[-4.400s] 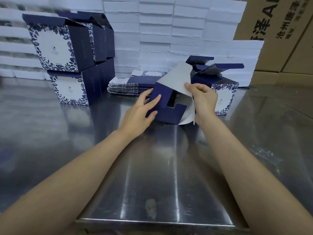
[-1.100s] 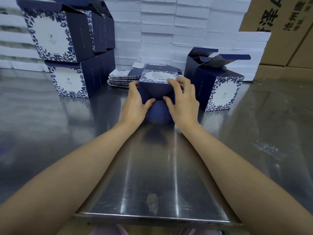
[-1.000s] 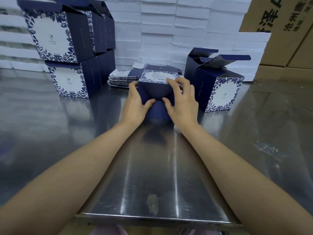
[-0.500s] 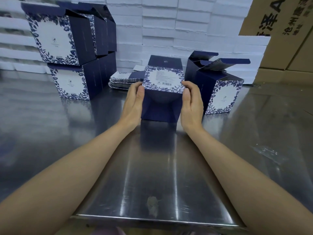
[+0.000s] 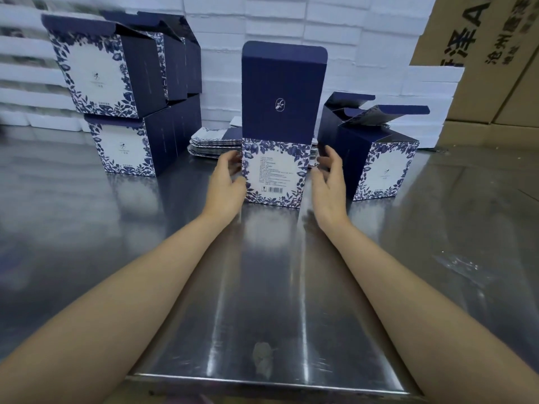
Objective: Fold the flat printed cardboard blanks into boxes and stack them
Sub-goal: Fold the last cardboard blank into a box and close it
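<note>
**Box now upright on the table, both hands letting go**

On the left, the stack of finished boxes (image 5: 116,103) stands two tiers high on the steel table (image 5: 262,287), unchanged from half a second ago. Just right of it, behind the hands, the pile of flat blanks (image 5: 213,142) lies where it was.

The left hand (image 5: 226,185) gripped the new box (image 5: 274,173) half a second ago; now its fingers are spread and blurred, its palm edge at or just off the box's left wall, so I cannot tell whether it touches. The box, tipped a second ago, stands upright on the table between the hands, its lid flap (image 5: 283,88) raised straight up. The right hand (image 5: 329,182) is open and clearly apart from the right wall, holding nothing.

I judge this box's body formed, with stacking next.

The box shows a white front panel with blue floral border, small print and a barcode; the flap is plain navy with a small emblem. To its right stands an open-topped box (image 5: 379,167).
</note>
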Demonstrator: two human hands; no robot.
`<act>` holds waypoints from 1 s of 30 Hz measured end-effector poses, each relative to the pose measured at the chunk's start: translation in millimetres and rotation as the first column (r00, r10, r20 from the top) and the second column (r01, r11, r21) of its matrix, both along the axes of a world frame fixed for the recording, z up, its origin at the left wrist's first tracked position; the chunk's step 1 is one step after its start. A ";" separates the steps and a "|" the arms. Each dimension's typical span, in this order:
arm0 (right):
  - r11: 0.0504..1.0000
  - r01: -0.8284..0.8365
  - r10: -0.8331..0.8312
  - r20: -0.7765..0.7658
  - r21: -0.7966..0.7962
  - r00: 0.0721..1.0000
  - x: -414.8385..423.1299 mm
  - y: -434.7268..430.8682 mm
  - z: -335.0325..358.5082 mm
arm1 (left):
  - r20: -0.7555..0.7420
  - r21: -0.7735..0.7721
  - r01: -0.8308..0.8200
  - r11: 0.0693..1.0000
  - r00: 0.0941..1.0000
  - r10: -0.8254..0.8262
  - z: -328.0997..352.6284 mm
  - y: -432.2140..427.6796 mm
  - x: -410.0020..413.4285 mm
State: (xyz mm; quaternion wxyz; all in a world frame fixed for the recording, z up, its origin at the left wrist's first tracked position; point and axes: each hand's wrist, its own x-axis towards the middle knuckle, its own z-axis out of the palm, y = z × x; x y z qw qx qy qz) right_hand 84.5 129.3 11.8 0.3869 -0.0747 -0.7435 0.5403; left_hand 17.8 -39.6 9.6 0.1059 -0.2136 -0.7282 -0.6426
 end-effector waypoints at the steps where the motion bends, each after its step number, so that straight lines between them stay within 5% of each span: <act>1: 0.998 -0.062 0.063 0.044 -0.029 0.997 0.0 0.5 0.1 | 0.011 -0.016 0.035 0.999 0.999 -0.034 -0.3 0.0 -0.1; 4: 0.986 -0.158 0.150 0.123 0.058 0.981 0.5 2.0 -1.6 | -0.033 -0.090 0.080 0.993 0.996 -0.083 -3.7 -0.7 -0.6; 12: 0.991 -0.130 0.131 -0.078 0.016 0.988 5.9 -2.6 3.6 | -0.218 -0.142 -0.074 0.987 0.975 0.042 1.3 -1.0 4.0; 17: 0.992 -0.072 0.075 -0.027 0.100 0.997 8.5 0.4 5.2 | -0.150 -0.111 0.108 0.988 0.981 -0.124 4.5 -2.9 15.1; 25: 0.995 -0.043 0.037 0.070 0.089 0.997 1.7 4.0 -0.3 | -0.100 -0.019 0.043 0.999 0.994 -0.045 2.8 0.0 8.6; 30: 0.988 -0.053 0.041 0.086 0.147 0.995 1.1 6.4 -4.3 | -0.140 -0.135 -0.013 0.991 0.990 -0.006 -1.5 -4.0 3.7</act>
